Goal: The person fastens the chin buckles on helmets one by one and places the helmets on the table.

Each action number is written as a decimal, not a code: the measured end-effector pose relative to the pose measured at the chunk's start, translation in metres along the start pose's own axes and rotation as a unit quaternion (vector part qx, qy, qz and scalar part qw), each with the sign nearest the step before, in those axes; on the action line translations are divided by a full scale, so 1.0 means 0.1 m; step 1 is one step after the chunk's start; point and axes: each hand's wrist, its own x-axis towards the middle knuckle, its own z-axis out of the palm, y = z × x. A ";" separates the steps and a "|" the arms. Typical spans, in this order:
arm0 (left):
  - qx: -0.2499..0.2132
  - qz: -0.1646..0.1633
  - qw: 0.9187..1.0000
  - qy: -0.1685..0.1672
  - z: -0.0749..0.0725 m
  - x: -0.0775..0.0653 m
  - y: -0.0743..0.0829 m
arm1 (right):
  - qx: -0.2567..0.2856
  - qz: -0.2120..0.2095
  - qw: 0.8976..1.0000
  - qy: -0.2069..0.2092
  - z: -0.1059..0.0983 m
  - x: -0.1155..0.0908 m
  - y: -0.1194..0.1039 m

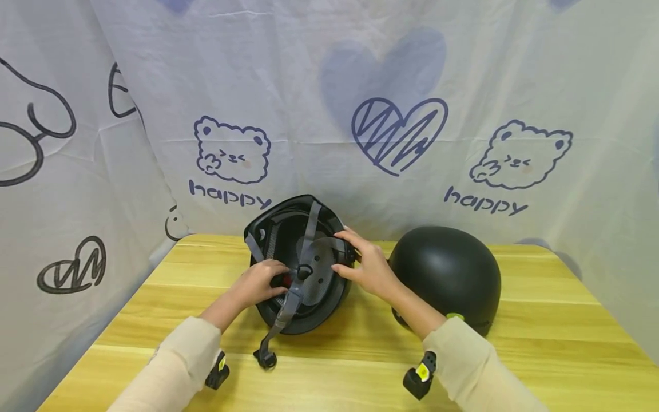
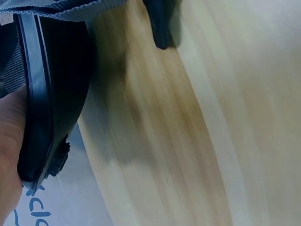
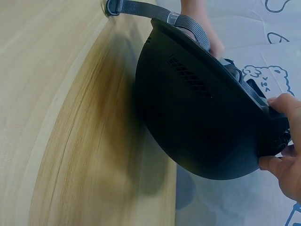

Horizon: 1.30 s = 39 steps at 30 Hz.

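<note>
A black helmet (image 1: 329, 303) stands tilted on the table with its grey-lined hollow facing me. Grey webbing straps (image 1: 290, 303) cross the opening, and a black buckle (image 1: 266, 359) hangs at the lower strap's end. My left hand (image 1: 259, 281) holds the helmet by its left inner side, fingers and thumb bent beside a small red patch; its fingertips are partly hidden. Across the opening, my right hand (image 1: 369, 263) grips the right rim. The right wrist view shows fingers and thumb of this hand around the end of the shell (image 3: 202, 132), near a round black part.
Close by on the right, a second black helmet (image 1: 447, 274) lies dome up, behind my right forearm. The light wooden table (image 1: 329, 383) ends at a printed white cloth (image 1: 309, 114) hanging behind it. Black wrist cameras sit under both sleeves.
</note>
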 end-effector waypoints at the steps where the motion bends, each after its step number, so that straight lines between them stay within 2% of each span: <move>1: -0.001 -0.004 1.000 -0.002 0.00 0.00 0.00 | -0.003 -0.001 1.000 0.000 0.00 0.00 0.00; 17: 0.008 -0.004 1.000 -0.010 0.01 0.06 0.03 | -0.017 -0.017 1.000 0.001 0.00 -0.01 0.00; 29: 0.023 0.040 0.999 -0.007 -0.08 0.09 0.05 | -0.023 -0.002 1.000 -0.010 -0.03 -0.05 0.02; 39: -0.020 0.013 1.000 0.010 -0.15 0.07 0.06 | 0.016 0.021 1.000 -0.017 -0.03 -0.06 0.05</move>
